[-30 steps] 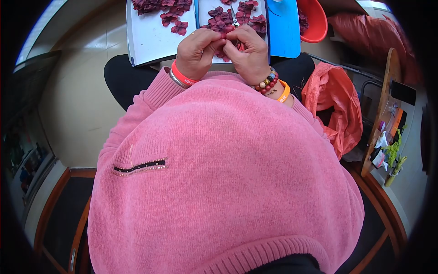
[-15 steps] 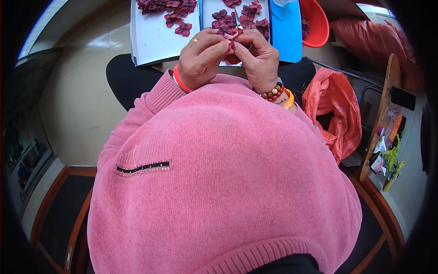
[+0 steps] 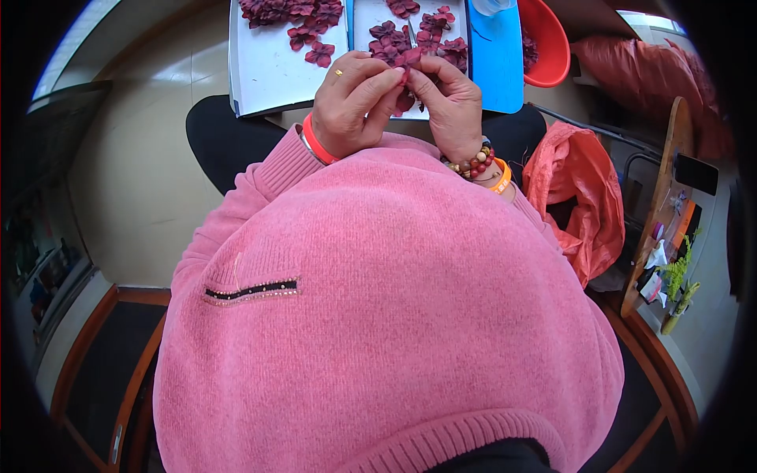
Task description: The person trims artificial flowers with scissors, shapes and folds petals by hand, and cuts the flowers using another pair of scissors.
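My left hand (image 3: 353, 102), with a gold ring and a red wristband, pinches a dark red fabric flower (image 3: 405, 102) between thumb and fingers. Opposite it, my right hand (image 3: 453, 102), with a beaded bracelet, grips the same flower in a thumb-and-finger pinch. The fingertips of both hands almost meet and hide part of the petals. Just beyond them, more dark red flowers (image 3: 389, 41) lie on a white surface, with the metal tip of a tool like scissors (image 3: 412, 33) among them.
A white board (image 3: 276, 75) at left carries more flowers (image 3: 319, 54). Right of the hands lies a blue folder (image 3: 498, 75), with a clear cup (image 3: 493, 6) at its top. A red basin (image 3: 552, 43) holds flowers. A red woven sack (image 3: 576, 197) stands beside my right leg.
Both hands stay together at the flower, with small shifts of the fingers. The petals between them have turned slightly. The whole view has shifted a little.
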Action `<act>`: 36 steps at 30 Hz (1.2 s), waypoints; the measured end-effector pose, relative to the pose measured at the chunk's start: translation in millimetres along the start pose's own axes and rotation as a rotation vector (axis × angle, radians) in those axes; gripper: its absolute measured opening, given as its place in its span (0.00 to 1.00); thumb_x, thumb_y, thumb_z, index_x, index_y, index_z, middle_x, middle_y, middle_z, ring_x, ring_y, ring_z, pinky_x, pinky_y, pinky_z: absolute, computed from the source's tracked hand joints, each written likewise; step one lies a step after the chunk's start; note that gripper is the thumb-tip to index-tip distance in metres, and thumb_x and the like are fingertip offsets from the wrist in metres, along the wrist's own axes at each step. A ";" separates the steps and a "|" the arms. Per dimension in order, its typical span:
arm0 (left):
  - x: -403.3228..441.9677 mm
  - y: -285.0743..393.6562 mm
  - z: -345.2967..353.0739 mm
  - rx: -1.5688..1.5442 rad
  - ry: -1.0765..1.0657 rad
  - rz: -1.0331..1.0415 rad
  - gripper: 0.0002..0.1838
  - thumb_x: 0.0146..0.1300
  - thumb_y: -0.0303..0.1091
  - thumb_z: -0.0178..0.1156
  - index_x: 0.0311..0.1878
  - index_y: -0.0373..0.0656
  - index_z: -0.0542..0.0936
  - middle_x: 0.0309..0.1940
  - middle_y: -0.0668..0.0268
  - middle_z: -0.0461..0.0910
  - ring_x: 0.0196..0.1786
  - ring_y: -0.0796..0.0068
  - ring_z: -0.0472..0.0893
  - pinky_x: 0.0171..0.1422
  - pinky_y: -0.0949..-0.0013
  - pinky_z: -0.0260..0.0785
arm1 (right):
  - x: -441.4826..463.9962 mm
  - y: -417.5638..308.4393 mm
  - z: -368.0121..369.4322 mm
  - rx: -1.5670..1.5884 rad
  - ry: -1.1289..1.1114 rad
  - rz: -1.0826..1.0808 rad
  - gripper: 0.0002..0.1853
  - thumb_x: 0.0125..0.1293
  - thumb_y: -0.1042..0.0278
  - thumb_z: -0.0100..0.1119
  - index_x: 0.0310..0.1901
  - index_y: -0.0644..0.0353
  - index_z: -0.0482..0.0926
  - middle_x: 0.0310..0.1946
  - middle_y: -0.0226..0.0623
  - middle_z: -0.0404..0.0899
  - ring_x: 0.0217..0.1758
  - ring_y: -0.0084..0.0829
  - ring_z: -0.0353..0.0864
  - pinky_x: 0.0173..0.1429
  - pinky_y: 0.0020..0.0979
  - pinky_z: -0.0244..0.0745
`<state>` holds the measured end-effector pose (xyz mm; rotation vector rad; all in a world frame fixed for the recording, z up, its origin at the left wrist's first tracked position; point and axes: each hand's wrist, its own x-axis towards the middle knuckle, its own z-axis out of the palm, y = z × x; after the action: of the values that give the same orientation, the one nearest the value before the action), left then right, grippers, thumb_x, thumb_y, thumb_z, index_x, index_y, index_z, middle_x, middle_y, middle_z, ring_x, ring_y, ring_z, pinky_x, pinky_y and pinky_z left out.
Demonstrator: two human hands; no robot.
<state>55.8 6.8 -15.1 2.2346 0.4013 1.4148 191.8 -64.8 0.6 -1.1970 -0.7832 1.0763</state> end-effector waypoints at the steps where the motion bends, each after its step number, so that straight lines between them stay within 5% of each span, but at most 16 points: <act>1: 2.1 2.1 -2.0 -0.039 -0.023 -0.045 0.13 0.51 0.18 0.61 0.42 0.36 0.79 0.35 0.57 0.78 0.39 0.63 0.77 0.50 0.63 0.69 | -0.1 0.3 -0.3 0.014 0.003 0.003 0.08 0.62 0.73 0.56 0.43 0.64 0.77 0.31 0.32 0.80 0.31 0.18 0.79 0.33 0.19 0.77; 6: 5.7 4.0 -9.6 -0.230 -0.008 -0.213 0.10 0.57 0.19 0.56 0.43 0.35 0.78 0.35 0.61 0.78 0.39 0.70 0.77 0.48 0.68 0.70 | 3.3 8.3 -2.0 0.182 -0.020 0.044 0.09 0.63 0.73 0.56 0.44 0.62 0.77 0.33 0.29 0.80 0.34 0.16 0.78 0.37 0.17 0.75; 9: 9.4 15.2 -1.3 -0.368 0.165 -0.479 0.07 0.56 0.20 0.57 0.39 0.35 0.77 0.31 0.62 0.77 0.33 0.76 0.77 0.38 0.77 0.68 | 3.8 8.3 -3.3 0.187 -0.049 0.094 0.09 0.63 0.72 0.56 0.44 0.62 0.78 0.33 0.28 0.80 0.34 0.15 0.78 0.36 0.16 0.74; 12: 7.0 7.1 -3.8 -0.333 -0.009 -0.470 0.08 0.57 0.20 0.57 0.41 0.36 0.76 0.32 0.64 0.78 0.33 0.79 0.77 0.38 0.80 0.69 | 2.6 7.3 -5.9 0.178 -0.077 0.124 0.09 0.63 0.71 0.57 0.44 0.62 0.78 0.32 0.27 0.80 0.32 0.14 0.77 0.33 0.15 0.71; 21: 13.7 11.5 -3.1 -0.274 -0.066 -0.486 0.09 0.57 0.23 0.59 0.41 0.37 0.77 0.32 0.66 0.78 0.34 0.80 0.77 0.38 0.79 0.71 | 1.4 -3.0 1.9 -0.070 -0.023 -0.042 0.04 0.63 0.72 0.55 0.36 0.62 0.78 0.29 0.30 0.78 0.29 0.17 0.77 0.31 0.16 0.72; 25: 1.3 3.8 4.9 -0.707 0.026 -0.940 0.08 0.59 0.25 0.57 0.42 0.35 0.77 0.32 0.68 0.78 0.33 0.85 0.76 0.37 0.81 0.71 | 2.4 3.4 -0.8 -0.323 0.027 -0.152 0.04 0.59 0.73 0.57 0.31 0.63 0.76 0.39 0.36 0.75 0.33 0.20 0.77 0.36 0.19 0.73; 32: -0.5 0.3 2.7 -0.662 -0.015 -1.027 0.10 0.60 0.26 0.57 0.45 0.36 0.77 0.36 0.68 0.79 0.37 0.83 0.77 0.44 0.80 0.70 | 6.2 11.6 -8.0 -0.412 -0.073 -0.275 0.02 0.55 0.75 0.55 0.29 0.64 0.75 0.47 0.38 0.71 0.36 0.22 0.77 0.38 0.21 0.74; 36: 0.2 2.7 4.5 -0.663 -0.026 -0.926 0.12 0.61 0.23 0.55 0.49 0.36 0.73 0.38 0.67 0.77 0.38 0.83 0.76 0.44 0.80 0.70 | 0.4 -3.9 1.1 -0.334 -0.051 -0.143 0.02 0.56 0.76 0.55 0.30 0.65 0.74 0.37 0.36 0.75 0.31 0.20 0.77 0.33 0.20 0.75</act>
<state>60.0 3.6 -15.2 1.2463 0.7076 0.8264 191.8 -64.2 4.6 -1.3728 -1.1033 0.8824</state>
